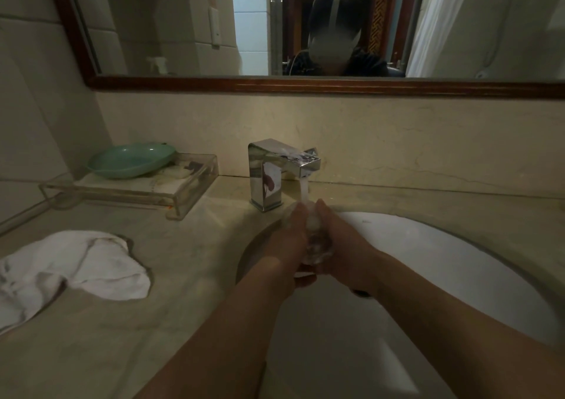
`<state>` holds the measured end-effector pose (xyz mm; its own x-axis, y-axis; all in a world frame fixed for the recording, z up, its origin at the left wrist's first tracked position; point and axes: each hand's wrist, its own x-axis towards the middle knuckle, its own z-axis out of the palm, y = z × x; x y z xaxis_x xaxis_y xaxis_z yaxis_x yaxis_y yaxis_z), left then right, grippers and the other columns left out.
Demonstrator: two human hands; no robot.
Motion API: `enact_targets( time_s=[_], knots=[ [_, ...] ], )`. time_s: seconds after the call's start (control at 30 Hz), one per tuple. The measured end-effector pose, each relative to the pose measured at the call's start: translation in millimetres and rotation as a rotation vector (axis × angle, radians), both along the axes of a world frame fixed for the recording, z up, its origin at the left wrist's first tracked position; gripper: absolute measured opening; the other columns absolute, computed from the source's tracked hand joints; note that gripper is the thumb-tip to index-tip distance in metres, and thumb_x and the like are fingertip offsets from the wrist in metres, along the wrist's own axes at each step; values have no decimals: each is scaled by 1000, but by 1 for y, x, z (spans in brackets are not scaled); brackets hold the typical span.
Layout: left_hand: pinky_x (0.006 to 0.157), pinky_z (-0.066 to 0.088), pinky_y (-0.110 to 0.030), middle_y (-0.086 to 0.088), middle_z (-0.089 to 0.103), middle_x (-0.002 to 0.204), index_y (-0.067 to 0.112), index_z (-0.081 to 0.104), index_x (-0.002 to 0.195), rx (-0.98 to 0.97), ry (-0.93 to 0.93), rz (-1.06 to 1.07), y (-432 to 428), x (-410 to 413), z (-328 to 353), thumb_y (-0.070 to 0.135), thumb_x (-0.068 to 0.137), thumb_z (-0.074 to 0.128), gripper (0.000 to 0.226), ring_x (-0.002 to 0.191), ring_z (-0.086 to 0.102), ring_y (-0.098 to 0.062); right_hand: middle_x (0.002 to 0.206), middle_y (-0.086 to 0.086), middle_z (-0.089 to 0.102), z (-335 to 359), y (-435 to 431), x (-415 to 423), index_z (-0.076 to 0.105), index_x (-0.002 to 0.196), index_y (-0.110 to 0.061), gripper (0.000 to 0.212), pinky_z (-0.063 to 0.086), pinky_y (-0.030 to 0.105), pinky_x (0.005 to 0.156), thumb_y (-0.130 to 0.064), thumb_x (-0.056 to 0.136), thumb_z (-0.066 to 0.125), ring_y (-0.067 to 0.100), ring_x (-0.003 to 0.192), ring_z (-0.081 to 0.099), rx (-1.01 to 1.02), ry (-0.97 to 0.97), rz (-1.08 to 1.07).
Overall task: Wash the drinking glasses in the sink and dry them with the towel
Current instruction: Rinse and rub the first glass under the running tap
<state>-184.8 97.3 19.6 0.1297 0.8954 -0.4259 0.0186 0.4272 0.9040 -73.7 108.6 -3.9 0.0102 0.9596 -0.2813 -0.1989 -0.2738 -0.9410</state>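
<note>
In the head view, at the centre of the frame, you have a drinking glass (315,243) clasped between both hands under the running tap (282,169), above the white sink (458,261). Your left hand (289,239) wraps the glass from the left side, fingers curled shut around its wall; your right hand (339,246) closes on it from the right, its fingertips (321,204) reaching up near the rim where the water stream (304,191) lands. The glass shows only in the gap between the two hands, its base towards the lower edge of that gap.

To do this rinse well, I would turn the glass slowly so the stream reaches all round the rim and inside, and keep the grip firm, since wet glass is likely slippery. Hold it low over the basin so a slip costs little.

The towel (70,270) lies crumpled on the counter at the lower left of the frame, well apart from the hands, ready for drying. A clear tray (183,197) carrying a green dish (131,160) sits at the middle left, against the wall
</note>
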Motion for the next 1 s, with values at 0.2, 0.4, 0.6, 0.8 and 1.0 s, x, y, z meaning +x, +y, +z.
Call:
enact_targets(
  time_s=[0.2,0.4,0.6,0.8,1.0],
  knots=[
    [75,59,-34,-3,78,98,24,73,106,3,-37,-22,-5,-3,5,79,85,55,62,84,75,-21,92,1,79,8,3,-10,73,106,-27,47,57,55,90,-62,101,41,27,93,74,30,-113,-129],
    [71,61,-33,-4,76,100,24,72,104,17,-46,-8,-4,-1,8,70,88,63,50,94,73,-25,95,5,79,3,5,-11,71,115,-22,47,59,38,73,-59,100,46,26,88,75,2,-8,-149],
    [90,56,-43,-5,74,113,24,72,116,-28,-73,-21,0,-6,4,83,83,53,70,103,69,-28,108,-6,75,7,-6,5,69,124,-20,38,50,31,79,-46,102,53,14,99,69,32,111,124],
    [83,59,-38,-6,75,97,21,71,103,-53,-120,14,-1,-5,5,80,81,61,64,91,70,-25,114,6,70,14,-2,-21,64,103,-32,38,55,55,94,-63,100,42,31,106,68,72,-154,-102],
    [73,62,-36,-7,76,99,22,68,113,-23,-86,60,5,0,-1,80,91,44,66,86,75,-28,100,5,73,11,2,-18,66,101,-27,43,51,29,58,-55,105,34,28,88,71,92,-281,-239]
  ],
)
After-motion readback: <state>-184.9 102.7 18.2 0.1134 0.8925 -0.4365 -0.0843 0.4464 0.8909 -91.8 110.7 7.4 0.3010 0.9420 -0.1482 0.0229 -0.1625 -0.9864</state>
